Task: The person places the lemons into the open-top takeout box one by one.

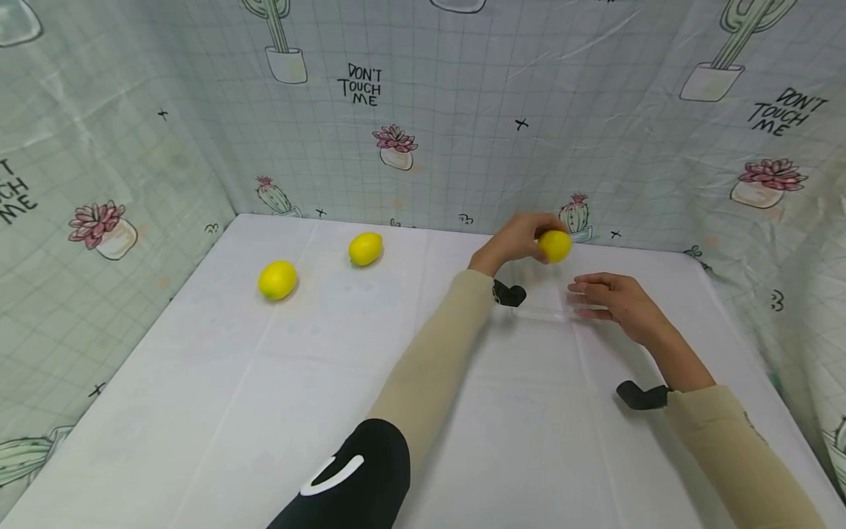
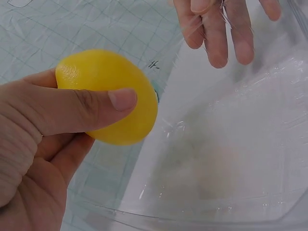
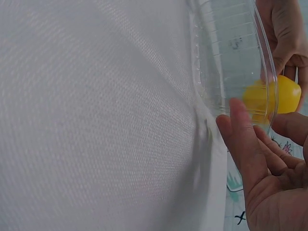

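A yellow lemon (image 1: 555, 246) is in my left hand (image 1: 518, 241), pinched between the thumb and fingers. In the left wrist view, the thumb lies across the lemon (image 2: 110, 115), over the near side of a clear plastic container. That container (image 3: 231, 53) has ribbed walls and a thin rim, and stands on the white table toward the back right. My right hand (image 1: 617, 300) is at the container's right side, fingers extended and spread. Seen from the right wrist, its fingertips (image 3: 236, 115) are right at the clear wall, with the lemon visible partly through the plastic.
Two more lemons are on the table's left half, one lemon (image 1: 277, 280) nearer and another lemon (image 1: 366, 249) farther back. A patterned cloth (image 1: 449, 147) with cactus drawings hangs behind and along both sides of the white table (image 1: 264, 411).
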Action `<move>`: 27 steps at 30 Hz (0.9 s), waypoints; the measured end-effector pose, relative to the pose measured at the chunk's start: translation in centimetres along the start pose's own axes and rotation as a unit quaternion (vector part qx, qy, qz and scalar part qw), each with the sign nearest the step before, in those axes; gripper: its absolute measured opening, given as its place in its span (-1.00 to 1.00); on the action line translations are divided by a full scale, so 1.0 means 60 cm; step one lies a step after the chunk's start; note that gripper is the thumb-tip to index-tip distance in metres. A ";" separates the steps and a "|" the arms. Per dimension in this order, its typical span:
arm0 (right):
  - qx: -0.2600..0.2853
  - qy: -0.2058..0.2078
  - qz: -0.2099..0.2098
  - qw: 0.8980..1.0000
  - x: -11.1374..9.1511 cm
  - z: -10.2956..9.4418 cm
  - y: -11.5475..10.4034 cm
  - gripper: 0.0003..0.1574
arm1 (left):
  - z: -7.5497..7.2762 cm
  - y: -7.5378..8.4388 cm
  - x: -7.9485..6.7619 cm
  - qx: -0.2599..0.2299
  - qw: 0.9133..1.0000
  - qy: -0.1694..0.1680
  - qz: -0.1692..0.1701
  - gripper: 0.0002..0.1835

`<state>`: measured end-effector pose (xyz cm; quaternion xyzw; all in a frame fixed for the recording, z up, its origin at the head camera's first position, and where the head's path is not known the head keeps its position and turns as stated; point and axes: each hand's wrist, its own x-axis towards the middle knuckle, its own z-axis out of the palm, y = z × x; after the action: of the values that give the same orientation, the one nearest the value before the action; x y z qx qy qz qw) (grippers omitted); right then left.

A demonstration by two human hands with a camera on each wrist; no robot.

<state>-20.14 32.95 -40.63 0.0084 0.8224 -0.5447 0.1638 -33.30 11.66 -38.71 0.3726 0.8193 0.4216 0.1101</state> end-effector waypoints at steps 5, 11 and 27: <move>-0.002 -0.003 -0.002 1.000 0.002 0.002 -0.001 -0.24 | 0.001 -0.004 -0.003 -0.017 1.000 -0.002 -0.010 -0.39; 0.000 -0.002 0.007 1.000 0.001 0.003 -0.002 -0.23 | 0.001 -0.008 -0.004 -0.027 0.999 -0.009 -0.026 -0.36; -0.002 0.002 0.000 1.000 -0.005 0.003 -0.003 -0.22 | -0.068 -0.031 -0.050 0.047 0.999 -0.016 -0.007 -0.41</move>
<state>-19.86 32.75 -40.48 0.0088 0.8236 -0.5433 0.1624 -34.20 6.37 -38.01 0.3786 0.8388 0.3760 0.1084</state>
